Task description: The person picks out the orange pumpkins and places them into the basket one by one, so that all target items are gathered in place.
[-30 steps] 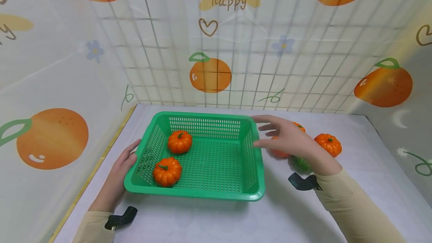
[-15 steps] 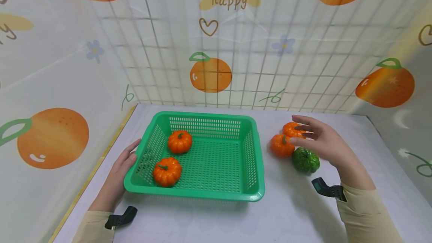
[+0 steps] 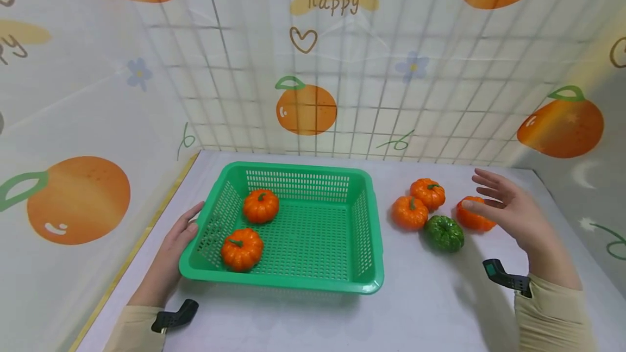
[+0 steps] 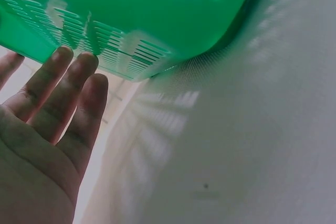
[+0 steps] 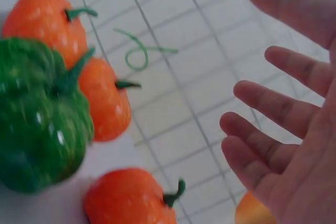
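Observation:
A green plastic basket holds two small orange pumpkins at its left side. My left hand lies along the basket's left rim. From the left wrist view, its fairly straight fingers come right up to the slotted wall. On the right, my right hand hovers over an orange pumpkin, fingers spread and nothing held. Left of it sit two more orange pumpkins and a dark green pumpkin; in the right wrist view the green pumpkin looms large at the left.
A white-covered table bears everything. Behind it hangs a printed curtain with a wire grid showing through, and similar sheets enclose the sides. Each wrist carries a black strap mount.
My right hand has moved from the basket's right rim out to the right, passing over the pumpkins and uncovering the green one. The left hand and the basket stay put.

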Demonstrator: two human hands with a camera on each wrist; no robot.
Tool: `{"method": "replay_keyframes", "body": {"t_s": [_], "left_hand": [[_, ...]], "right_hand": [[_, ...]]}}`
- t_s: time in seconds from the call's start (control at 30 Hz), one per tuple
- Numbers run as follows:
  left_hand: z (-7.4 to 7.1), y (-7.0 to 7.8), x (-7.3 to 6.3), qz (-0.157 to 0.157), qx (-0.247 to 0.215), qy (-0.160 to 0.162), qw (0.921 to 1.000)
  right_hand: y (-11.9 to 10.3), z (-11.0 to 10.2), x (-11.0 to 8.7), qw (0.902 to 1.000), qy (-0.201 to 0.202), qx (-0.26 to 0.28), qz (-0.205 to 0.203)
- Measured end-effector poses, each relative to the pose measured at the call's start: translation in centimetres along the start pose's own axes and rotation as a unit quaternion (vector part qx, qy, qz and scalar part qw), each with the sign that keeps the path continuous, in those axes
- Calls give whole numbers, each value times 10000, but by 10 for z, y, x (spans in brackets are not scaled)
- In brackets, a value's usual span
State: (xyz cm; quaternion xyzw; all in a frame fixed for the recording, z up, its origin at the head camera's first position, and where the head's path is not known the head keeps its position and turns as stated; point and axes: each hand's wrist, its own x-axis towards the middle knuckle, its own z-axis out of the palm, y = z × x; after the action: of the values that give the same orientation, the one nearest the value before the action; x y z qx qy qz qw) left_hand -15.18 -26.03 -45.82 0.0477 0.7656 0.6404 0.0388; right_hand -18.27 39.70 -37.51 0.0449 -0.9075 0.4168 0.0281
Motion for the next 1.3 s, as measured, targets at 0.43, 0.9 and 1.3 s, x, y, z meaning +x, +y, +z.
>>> {"method": "replay_keyframes", "body": {"t_s": [0.43,0.9,1.3], "left_hand": [[0,-3,2,-32,-22,0,10000],[-1,-3,1,40,-28,19,10000],[0,-1,1,18,-37,0,10000]], "right_hand": [[34,-15,-2,9982,91,85,594],[75,-10,6,9959,-176,153,871],[98,1,9,9892,-568,276,1321]]}}
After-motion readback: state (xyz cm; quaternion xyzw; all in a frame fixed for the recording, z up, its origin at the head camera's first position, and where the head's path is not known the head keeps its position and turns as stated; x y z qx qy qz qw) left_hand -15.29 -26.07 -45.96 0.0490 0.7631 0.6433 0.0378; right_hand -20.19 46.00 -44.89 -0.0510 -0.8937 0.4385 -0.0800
